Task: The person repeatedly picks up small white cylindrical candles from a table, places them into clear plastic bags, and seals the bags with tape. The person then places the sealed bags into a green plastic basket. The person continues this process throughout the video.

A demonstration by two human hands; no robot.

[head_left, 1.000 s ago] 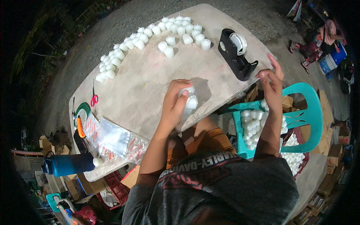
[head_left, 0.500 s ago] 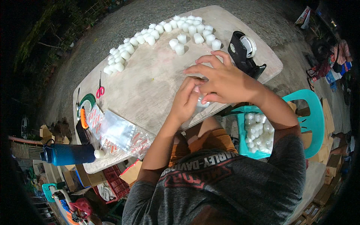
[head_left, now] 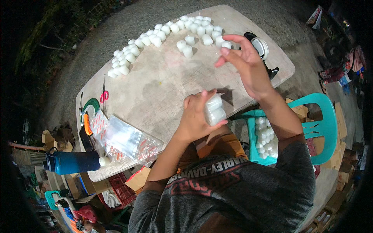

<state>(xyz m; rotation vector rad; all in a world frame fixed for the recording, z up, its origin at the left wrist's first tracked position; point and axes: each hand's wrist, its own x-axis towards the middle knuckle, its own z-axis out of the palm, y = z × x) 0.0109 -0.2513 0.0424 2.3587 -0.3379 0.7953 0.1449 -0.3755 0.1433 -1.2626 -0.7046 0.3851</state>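
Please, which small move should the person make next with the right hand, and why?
Probably the right hand, open and hovering near the black tape dispenser, should reach for it. The left hand holds a small clear bag of white candles above the table's near edge, and it looks unsealed.

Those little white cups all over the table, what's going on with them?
A person stands at a worn wooden table at night. The left hand holds a small clear plastic packet of white candle cups in a closed grip. The right hand is raised above the table with open fingers, holding nothing, near a black tape dispenser. Many loose small white candle cups lie in a curved band across the far side. More fill a teal plastic chair on the person's right.
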